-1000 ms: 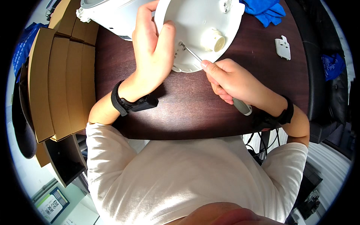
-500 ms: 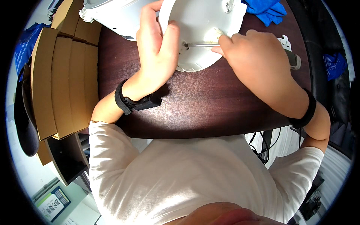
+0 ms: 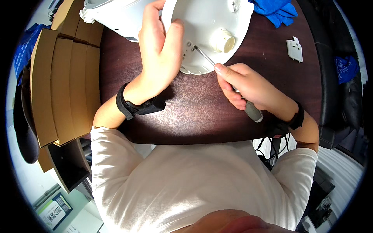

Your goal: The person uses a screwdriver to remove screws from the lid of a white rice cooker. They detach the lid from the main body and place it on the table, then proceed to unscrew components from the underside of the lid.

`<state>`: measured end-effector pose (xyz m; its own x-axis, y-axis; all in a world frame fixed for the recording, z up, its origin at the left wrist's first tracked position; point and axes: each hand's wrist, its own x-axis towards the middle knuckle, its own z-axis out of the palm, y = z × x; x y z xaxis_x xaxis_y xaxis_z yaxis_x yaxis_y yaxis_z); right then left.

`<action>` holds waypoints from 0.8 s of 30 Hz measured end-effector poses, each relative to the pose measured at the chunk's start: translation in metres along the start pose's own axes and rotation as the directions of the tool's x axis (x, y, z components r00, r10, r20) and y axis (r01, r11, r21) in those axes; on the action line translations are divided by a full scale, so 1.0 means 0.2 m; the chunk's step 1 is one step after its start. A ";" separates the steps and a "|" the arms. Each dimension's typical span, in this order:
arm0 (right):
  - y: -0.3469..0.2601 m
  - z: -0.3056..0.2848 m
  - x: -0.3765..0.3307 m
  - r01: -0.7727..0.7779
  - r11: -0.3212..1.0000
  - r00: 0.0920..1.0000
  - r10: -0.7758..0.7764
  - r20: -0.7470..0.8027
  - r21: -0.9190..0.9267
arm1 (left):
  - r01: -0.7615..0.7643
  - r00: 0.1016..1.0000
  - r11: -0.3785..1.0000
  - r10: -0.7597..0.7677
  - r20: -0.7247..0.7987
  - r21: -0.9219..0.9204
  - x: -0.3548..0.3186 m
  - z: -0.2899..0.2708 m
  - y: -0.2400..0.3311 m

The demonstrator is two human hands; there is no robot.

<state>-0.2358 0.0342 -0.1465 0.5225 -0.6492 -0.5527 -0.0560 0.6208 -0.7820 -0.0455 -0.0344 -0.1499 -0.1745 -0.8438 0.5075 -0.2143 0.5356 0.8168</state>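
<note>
A white rounded plastic housing [image 3: 206, 31] is tilted over the table, its hollow side showing a cream cylindrical socket [image 3: 224, 40] and small holes. My left hand [image 3: 161, 58] grips the housing by its left rim, thumb on the inner side. In my right hand [image 3: 248, 83] is a screwdriver [image 3: 253, 112] with a grey handle, fingers wrapped round it. Its metal shaft slants up and left, and the tip rests at a small hole near my left thumb. Whether a screw sits there is too small to tell.
Behind my left hand stands a larger white appliance body [image 3: 120, 17]. A small white plastic piece [image 3: 295, 49] lies on the dark wooden table [image 3: 186, 112] at right, a blue cloth [image 3: 276, 11] at the back. Cardboard boxes [image 3: 64, 85] line the left edge.
My right hand has swung down and toward me with the screwdriver, so the shaft now slants instead of lying level. The socket and small white piece have come into fuller view.
</note>
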 end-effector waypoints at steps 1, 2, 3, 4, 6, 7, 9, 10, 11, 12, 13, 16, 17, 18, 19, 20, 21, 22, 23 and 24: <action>0.00 0.01 0.01 -0.017 0.999 1.000 0.017 0.004 0.030 | 0.009 1.000 1.000 -0.009 -0.001 -0.012 0.00 0.00 0.00; 0.00 0.01 0.01 -0.013 0.998 1.000 0.012 0.006 0.055 | 0.003 1.000 1.000 -0.003 0.003 -0.011 0.00 0.00 0.00; 0.01 0.02 0.02 -0.008 0.997 1.000 0.008 0.007 0.080 | -0.003 1.000 1.000 0.003 0.007 -0.010 0.00 0.00 0.00; 0.01 0.02 0.02 -0.006 0.995 1.000 0.005 0.011 0.104 | -0.007 1.000 1.000 0.007 0.008 -0.007 0.00 0.00 0.00; 0.02 0.03 0.04 -0.036 0.987 0.999 0.031 0.032 0.157 | -0.014 1.000 1.000 0.014 0.002 0.010 0.00 0.00 0.00; 0.02 0.03 0.04 -0.052 0.982 0.998 0.045 0.042 0.183 | -0.017 1.000 1.000 0.017 -0.001 0.018 0.00 0.00 0.00; 0.02 0.03 0.03 -0.046 0.981 0.998 0.039 0.039 0.189 | -0.015 1.000 1.000 0.015 0.004 0.007 -0.01 0.00 0.00; 0.02 0.03 0.03 -0.043 0.981 0.999 0.036 0.039 0.190 | -0.014 1.000 1.000 0.014 0.005 0.002 -0.01 0.00 0.00; 0.01 0.04 0.02 -0.044 0.979 0.998 0.036 0.043 0.200 | -0.017 1.000 1.000 0.017 0.002 0.005 -0.01 0.00 0.00; 0.01 0.04 0.01 -0.044 0.977 0.998 0.035 0.048 0.209 | -0.020 1.000 1.000 0.020 0.000 0.009 0.00 0.00 0.00; 0.00 0.05 0.01 -0.045 0.974 0.998 0.034 0.052 0.221 | -0.023 1.000 1.000 0.023 0.000 0.012 0.00 0.00 0.00; 0.02 0.05 0.02 -0.079 0.957 0.993 0.052 0.104 0.278 | -0.021 1.000 1.000 0.021 -0.006 0.009 -0.01 0.00 0.01; 0.02 0.05 0.02 -0.088 0.951 0.991 0.053 0.122 0.297 | -0.017 1.000 1.000 0.017 -0.009 0.011 -0.01 0.00 0.00; 0.02 0.05 0.01 -0.097 0.944 0.989 0.054 0.141 0.316 | -0.012 1.000 1.000 0.012 -0.012 0.013 -0.01 0.01 -0.01; 0.02 0.04 0.01 -0.106 0.936 0.986 0.054 0.161 0.335 | -0.008 1.000 1.000 0.008 -0.016 0.016 -0.01 0.01 -0.01; 0.02 0.04 0.01 -0.110 0.933 0.984 0.053 0.172 0.344 | 0.010 1.000 1.000 -0.010 -0.013 -0.012 -0.01 0.01 0.00; 0.02 0.04 0.01 -0.114 0.929 0.982 0.051 0.183 0.353 | 0.027 1.000 0.999 -0.028 -0.008 -0.039 -0.02 0.02 0.00; 0.02 0.03 0.02 -0.118 0.925 0.980 0.049 0.193 0.362 | 0.045 0.999 0.997 -0.045 -0.004 -0.067 -0.02 0.02 0.01; 0.02 0.03 0.02 -0.119 0.920 0.978 0.043 0.206 0.373 | 0.036 0.999 0.998 -0.036 0.002 -0.052 -0.03 0.03 0.01; 0.03 0.02 0.02 -0.120 0.916 0.975 0.036 0.219 0.384 | 0.027 1.000 0.999 -0.027 0.007 -0.037 -0.04 0.04 0.01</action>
<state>-0.2303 0.0374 -0.1514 0.6941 -0.5144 -0.5036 0.2127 0.8149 -0.5392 -0.0515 -0.0269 -0.1532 -0.1756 -0.8577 0.4833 -0.1833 0.5108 0.8399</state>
